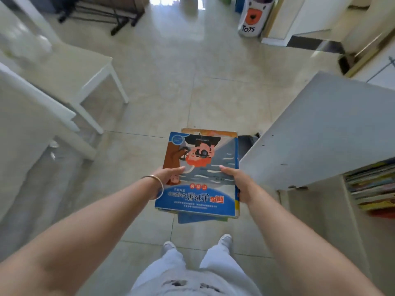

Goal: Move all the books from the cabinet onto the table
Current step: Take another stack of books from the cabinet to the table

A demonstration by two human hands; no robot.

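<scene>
I carry a small stack of books point(205, 159) in front of me above the tiled floor. The top book has a blue cover with a cartoon face, seen upside down. My left hand point(168, 176) grips the stack's left edge, thumb on the cover. My right hand point(237, 180) grips its right edge the same way. The white cabinet point(324, 133) stands at my right, and more books point(372, 186) lie stacked on its shelf. A white table point(70, 71) stands at the left.
A toy bin marked TOYS point(252, 16) stands at the far end of the floor. A black metal stand point(119, 16) is at the top left. A second white surface point(25, 116) lies nearer on the left. Open tiled floor runs between the table and the cabinet.
</scene>
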